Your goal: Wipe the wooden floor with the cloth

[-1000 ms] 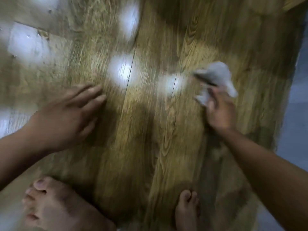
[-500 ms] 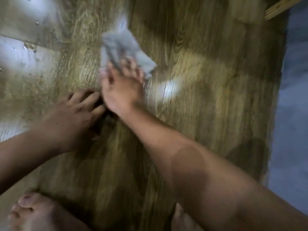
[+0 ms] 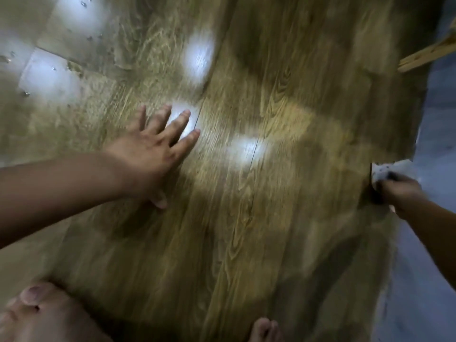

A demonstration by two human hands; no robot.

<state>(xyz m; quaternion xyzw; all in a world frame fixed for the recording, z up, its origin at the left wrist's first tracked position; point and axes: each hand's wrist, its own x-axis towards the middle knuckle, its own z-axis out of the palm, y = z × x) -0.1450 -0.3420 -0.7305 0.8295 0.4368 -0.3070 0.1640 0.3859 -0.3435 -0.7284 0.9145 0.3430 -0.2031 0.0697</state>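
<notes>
Cloth point(image 3: 385, 170) sat bunched in right hand's point(image 3: 401, 193) curled fingers at floor's point(image 3: 271, 218) right edge, long axis unclear; left hand point(image 3: 148, 154) lay flat, fingers spread.

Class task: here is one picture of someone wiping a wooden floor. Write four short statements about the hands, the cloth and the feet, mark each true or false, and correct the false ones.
1. The left hand lies flat on the wooden floor with its fingers spread. True.
2. The left hand holds the cloth. False: the right hand grips it.
3. The cloth is in the middle of the planks. False: it is at the right edge of the wood, beside the grey surface.
4. Bare toes show at the bottom of the picture. True.
</notes>
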